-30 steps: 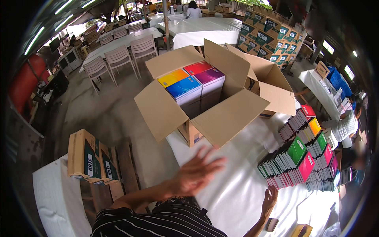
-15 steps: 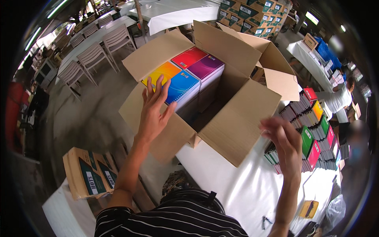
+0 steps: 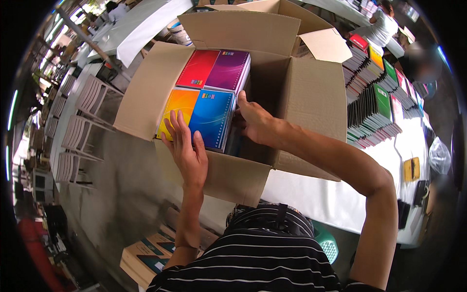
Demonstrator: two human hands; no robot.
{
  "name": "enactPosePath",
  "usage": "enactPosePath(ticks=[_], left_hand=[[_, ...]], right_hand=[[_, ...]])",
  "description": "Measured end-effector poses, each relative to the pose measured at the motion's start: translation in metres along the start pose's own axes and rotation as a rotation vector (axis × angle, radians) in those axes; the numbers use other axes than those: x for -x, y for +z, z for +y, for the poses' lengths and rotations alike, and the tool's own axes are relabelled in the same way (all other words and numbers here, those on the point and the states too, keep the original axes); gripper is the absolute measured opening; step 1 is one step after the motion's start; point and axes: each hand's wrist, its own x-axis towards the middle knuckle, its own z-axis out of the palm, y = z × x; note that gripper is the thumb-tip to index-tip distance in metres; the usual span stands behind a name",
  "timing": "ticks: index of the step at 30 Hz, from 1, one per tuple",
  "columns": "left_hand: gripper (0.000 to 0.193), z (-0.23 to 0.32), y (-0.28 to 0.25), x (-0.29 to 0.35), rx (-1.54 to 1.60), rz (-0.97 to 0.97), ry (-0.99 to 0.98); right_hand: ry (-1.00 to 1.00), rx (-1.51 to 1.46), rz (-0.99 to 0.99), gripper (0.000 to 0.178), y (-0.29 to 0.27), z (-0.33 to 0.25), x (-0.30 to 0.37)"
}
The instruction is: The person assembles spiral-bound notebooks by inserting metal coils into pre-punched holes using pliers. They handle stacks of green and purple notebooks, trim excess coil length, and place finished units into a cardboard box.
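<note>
Both hands at notebook stacks in a box.
The left hand (image 3: 188, 158) lies flat with fingers spread, over the near ends of the yellow stack (image 3: 180, 103) and blue stack (image 3: 212, 114). The right hand (image 3: 255, 119) is at the blue stack's right side, thumb up by its edge, fingers bent and partly hidden; whether they grip is unclear. The red stack (image 3: 197, 67) and purple stack (image 3: 227, 69) sit just beyond, all four in the left part of the box (image 3: 318, 102). More notebooks (image 3: 374, 109) stand in rows on the table (image 3: 311, 192), to the right.
</note>
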Motion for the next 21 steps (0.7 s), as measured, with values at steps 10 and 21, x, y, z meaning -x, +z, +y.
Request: enactPosePath(ticks=[10, 21], left_hand=[[0.054, -0.003, 0.002, 0.004, -0.014, 0.023, 0.039], [0.056, 0.0, 0.002, 0.002, -0.004, 0.05, 0.052]], right_hand=[[0.039, -0.048, 0.119, 0.068, -0.004, -0.012, 0.01], [0.045, -0.055, 0.187, 0.052, 0.009, 0.015, -0.011]])
